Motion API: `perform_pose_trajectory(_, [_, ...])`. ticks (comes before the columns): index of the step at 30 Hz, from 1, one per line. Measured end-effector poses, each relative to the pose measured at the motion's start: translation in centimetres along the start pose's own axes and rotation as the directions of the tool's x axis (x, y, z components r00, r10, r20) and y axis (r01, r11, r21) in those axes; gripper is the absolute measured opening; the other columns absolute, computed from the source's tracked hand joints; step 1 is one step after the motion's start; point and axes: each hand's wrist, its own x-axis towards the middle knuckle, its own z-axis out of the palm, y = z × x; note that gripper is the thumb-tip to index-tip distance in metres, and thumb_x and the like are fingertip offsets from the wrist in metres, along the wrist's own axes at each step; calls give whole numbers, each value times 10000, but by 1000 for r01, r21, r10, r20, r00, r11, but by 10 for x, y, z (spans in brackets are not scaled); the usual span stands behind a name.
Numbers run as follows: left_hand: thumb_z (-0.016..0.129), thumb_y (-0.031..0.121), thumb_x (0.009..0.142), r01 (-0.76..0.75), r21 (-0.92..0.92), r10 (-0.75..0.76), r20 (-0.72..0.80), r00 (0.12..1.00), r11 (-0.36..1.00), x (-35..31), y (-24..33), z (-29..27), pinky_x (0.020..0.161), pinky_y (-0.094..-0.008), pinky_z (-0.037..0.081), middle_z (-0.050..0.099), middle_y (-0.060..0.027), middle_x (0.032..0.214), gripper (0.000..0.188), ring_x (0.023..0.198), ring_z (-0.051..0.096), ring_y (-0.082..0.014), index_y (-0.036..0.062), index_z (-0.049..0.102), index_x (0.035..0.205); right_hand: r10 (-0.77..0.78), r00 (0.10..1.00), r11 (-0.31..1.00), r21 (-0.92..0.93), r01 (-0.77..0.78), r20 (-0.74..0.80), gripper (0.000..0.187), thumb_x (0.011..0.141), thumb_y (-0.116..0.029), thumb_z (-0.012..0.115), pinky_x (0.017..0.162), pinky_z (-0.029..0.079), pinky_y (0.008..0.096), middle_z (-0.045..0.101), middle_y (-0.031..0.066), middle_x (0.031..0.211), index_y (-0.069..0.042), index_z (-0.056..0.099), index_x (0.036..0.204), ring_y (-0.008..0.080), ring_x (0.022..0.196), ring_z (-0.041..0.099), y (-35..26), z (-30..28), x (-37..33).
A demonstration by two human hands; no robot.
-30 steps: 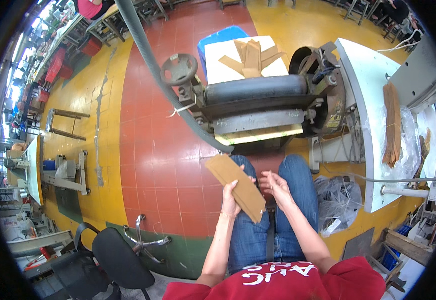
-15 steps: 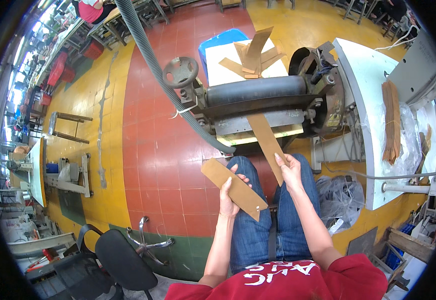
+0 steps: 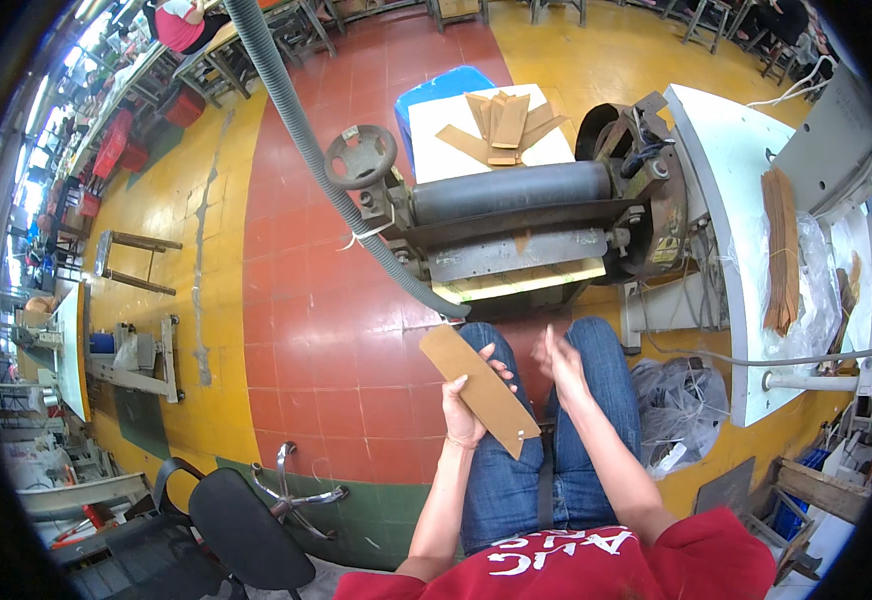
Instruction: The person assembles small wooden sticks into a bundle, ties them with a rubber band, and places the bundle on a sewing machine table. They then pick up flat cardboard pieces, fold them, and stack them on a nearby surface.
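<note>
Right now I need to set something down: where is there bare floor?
Red tiles lie bare between the hose, the left hand and the black chair. Crowded: the white board beyond the roller, under fanned brown strips, and the white table, with its strip bundle and plastic.

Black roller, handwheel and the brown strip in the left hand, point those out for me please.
Brown strip (image 3: pixel 482 392): head view, middle of its flat upper face.
Black roller (image 3: pixel 512 193): head view, middle of its curved surface.
Handwheel (image 3: pixel 360 158): head view, near its centre.

A roller machine (image 3: pixel 511 195), white worktable (image 3: pixel 741 210) and ribbed hose (image 3: pixel 284 100) mark this as a factory workshop.
</note>
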Motion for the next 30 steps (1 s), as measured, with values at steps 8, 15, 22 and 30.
perform_pose_trajectory(8, [474,302,903,17,194,12,-144,990,981,4,-5,-2,886,-413,505,587,-133,1046,551,1005,589,-252,14,387,1364,-177,881,929,-221,297,439,318,837,-190,729,692,510,235,677,48,856,2,638,1073,81,752,621,-14,-13,-73])
perform_pose_trajectory(15, [487,428,937,-89,199,138,-247,959,976,1,-3,5,870,-421,507,593,-102,1056,579,999,590,-220,30,410,1351,-391,888,852,-270,448,241,191,808,-142,748,591,503,226,690,36,754,9,673,898,52,657,617,-38,0,-64])
perform_pose_trajectory(22, [437,483,934,-93,118,114,-187,976,989,-3,8,4,790,-412,523,575,-91,977,624,898,573,-200,17,410,1348,-398,917,917,25,398,20,172,889,-146,664,614,505,215,695,51,826,-6,630,982,74,707,638,-36,-2,-8])
perform_pose_trajectory(30, [461,459,899,-66,70,77,-159,984,995,-4,4,1,803,-423,523,574,-101,985,630,911,580,-219,13,417,1343,-227,972,960,152,235,-66,222,881,-173,681,683,506,227,682,57,912,-7,621,1015,78,785,630,-30,3,9])
